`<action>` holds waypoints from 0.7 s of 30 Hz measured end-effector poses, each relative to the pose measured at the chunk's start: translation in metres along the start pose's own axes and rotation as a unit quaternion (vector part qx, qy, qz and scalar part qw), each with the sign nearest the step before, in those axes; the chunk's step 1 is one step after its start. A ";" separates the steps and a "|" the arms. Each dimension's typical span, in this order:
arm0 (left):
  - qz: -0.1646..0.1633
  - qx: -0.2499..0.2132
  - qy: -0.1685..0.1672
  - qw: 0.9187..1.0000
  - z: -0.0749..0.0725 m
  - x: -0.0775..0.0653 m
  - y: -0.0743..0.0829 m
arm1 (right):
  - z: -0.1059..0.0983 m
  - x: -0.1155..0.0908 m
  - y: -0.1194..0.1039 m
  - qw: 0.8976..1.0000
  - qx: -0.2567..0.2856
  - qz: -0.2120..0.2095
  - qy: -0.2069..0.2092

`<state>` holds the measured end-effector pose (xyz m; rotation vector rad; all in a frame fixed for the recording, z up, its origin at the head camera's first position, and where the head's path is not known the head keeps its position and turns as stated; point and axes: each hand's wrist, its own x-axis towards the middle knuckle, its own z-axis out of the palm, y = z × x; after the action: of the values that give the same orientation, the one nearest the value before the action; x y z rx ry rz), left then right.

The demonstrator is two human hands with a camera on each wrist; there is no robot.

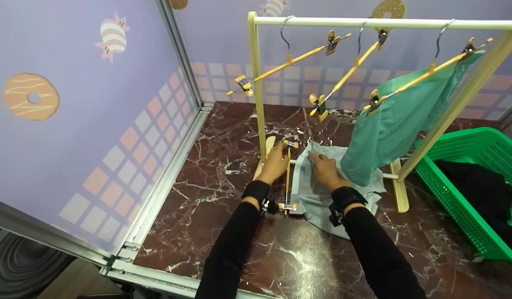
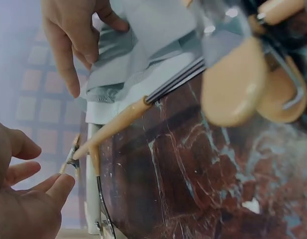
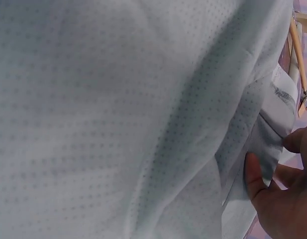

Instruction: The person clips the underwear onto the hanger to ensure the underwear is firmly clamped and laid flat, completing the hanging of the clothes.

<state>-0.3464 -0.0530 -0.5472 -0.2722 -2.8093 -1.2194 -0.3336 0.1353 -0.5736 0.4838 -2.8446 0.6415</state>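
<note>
A yellow clip hanger (image 1: 287, 174) lies on the marbled tabletop, one clip at each end. My left hand (image 1: 275, 164) is at its far clip (image 1: 291, 144), thumb and finger pinching that clip in the left wrist view. Beside the hanger a light grey garment (image 1: 322, 207) of dotted fabric lies spread and wrinkled, its straight band edge along the hanger. My right hand (image 1: 326, 171) pinches this garment near the band, thumb and fingers on either side of a fold in the right wrist view. The near clip (image 1: 287, 207) overlaps the garment's near corner.
A wooden rack (image 1: 260, 91) stands over the work, with several hangers on its white rail (image 1: 376, 23). Teal shorts (image 1: 401, 112) hang from the right one, over the grey garment. At right is a green basket (image 1: 451, 207) holding black cloth (image 1: 480, 191). A wall panel (image 1: 94, 124) rises at left.
</note>
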 end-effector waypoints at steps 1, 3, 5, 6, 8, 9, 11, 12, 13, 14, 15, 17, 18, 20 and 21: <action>-0.001 0.000 -0.006 1.000 0.001 0.002 0.000 | 0.000 0.000 0.000 1.000 -0.010 0.001 -0.015; 0.005 0.005 -0.011 1.000 0.003 0.006 0.002 | 0.000 0.002 -0.001 0.999 -0.026 0.004 -0.037; 0.013 0.011 -0.012 1.000 0.006 0.009 0.004 | 0.002 0.004 -0.001 0.999 -0.026 0.007 -0.047; 0.017 0.014 -0.012 1.000 0.007 0.011 0.005 | 0.003 0.005 -0.001 0.998 -0.023 0.008 -0.050; 0.030 0.020 -0.015 0.999 0.011 0.014 0.009 | 0.003 0.006 0.001 0.998 -0.012 0.015 -0.056; 0.037 0.024 -0.020 0.999 0.013 0.015 0.010 | 0.004 0.006 0.001 0.998 -0.008 0.021 -0.062; 0.047 0.029 -0.037 0.998 0.016 0.018 0.014 | 0.003 0.007 0.003 0.997 0.001 0.032 -0.071; 0.050 0.033 -0.044 0.997 0.018 0.019 0.015 | 0.003 0.007 0.003 0.997 0.003 0.036 -0.074; 0.051 0.040 -0.047 0.997 0.020 0.020 0.016 | 0.002 0.007 0.003 0.996 0.007 0.041 -0.077; 0.048 0.051 -0.044 0.997 0.022 0.021 0.017 | 0.001 0.007 0.003 0.996 0.009 0.044 -0.079; 0.045 0.067 -0.030 0.996 0.024 0.022 0.017 | 0.001 0.007 0.002 0.996 0.010 0.047 -0.080; 0.022 0.088 0.007 0.996 0.026 0.023 0.017 | 0.000 0.007 0.002 0.995 0.014 0.050 -0.079; 0.003 0.094 0.021 0.995 0.027 0.024 0.016 | 0.000 0.007 0.001 0.996 0.015 0.051 -0.077; -0.039 0.090 0.048 0.994 0.028 0.025 0.016 | -0.001 0.007 0.000 0.996 0.011 0.051 -0.074; -0.054 0.084 0.055 0.993 0.028 0.025 0.015 | -0.002 0.007 0.000 0.996 0.011 0.051 -0.075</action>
<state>-0.3679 -0.0190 -0.5523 -0.0411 -2.8399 -0.9732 -0.3394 0.1341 -0.5698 0.4085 -3.0237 0.6807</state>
